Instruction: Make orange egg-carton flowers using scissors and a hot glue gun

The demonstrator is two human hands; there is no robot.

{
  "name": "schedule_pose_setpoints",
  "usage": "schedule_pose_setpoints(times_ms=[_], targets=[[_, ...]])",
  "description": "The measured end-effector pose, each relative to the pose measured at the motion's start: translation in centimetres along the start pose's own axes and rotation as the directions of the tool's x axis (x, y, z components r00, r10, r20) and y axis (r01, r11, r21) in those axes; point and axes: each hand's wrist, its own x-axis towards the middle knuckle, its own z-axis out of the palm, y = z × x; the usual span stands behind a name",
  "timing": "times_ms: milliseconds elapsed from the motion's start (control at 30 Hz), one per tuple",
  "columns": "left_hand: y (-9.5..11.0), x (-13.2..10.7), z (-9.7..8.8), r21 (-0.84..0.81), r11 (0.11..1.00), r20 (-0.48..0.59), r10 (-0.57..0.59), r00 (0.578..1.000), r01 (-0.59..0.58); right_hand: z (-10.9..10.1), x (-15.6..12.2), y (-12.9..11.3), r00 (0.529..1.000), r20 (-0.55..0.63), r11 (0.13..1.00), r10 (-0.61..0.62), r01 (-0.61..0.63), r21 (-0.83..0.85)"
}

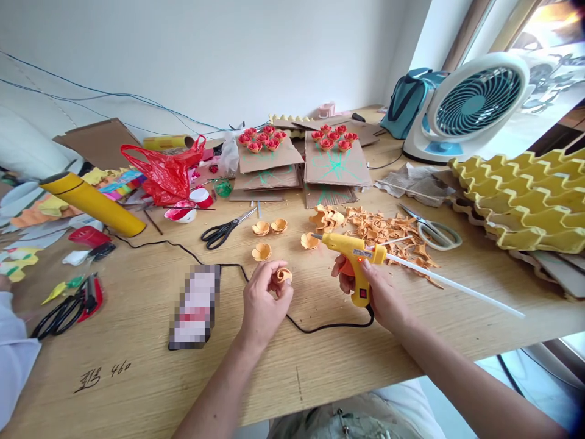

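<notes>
My left hand [264, 297] is closed around a small rolled orange paper flower [283, 275], held just above the wooden table [150, 372]. My right hand [372, 289] grips a yellow hot glue gun [354, 255] by its handle, nozzle pointing left toward the flower, a long white glue stick [457, 285] jutting out behind to the right. The gun's black cord [320, 328] runs along the table under my hands. Several orange paper cups [269, 227] lie just beyond my hands.
A pile of orange paper scraps [388, 231] and light-handled scissors [434, 231] lie right of the gun; black scissors [223, 231] to the left. Yellow egg trays [525, 201], a fan [470, 103], cardboard sheets with red flowers [336, 158], a red bag [164, 171], a yellow tube [94, 204].
</notes>
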Motion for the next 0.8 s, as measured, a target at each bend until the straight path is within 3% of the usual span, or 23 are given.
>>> schedule_pose_setpoints(times_ms=[200, 367, 800], targets=[[0.4, -0.3, 0.3, -0.171, 0.975, 0.098, -0.127, 0.987, 0.142, 0.4, 0.1, 0.0, 0.999, 0.02, 0.999, 0.05, -0.05, 0.007], [1.2, -0.7, 0.6, -0.363, 0.902, 0.223, -0.161, 0.961, 0.235, 0.9, 0.1, 0.0, 0.994, 0.048, 0.994, 0.096, -0.098, 0.054], [2.8, -1.8, 1.2, -0.471, 0.859, 0.284, -0.067, 0.957, 0.2, 2.4, 0.1, 1.8, 0.984, 0.139, 0.993, 0.116, -0.119, 0.012]])
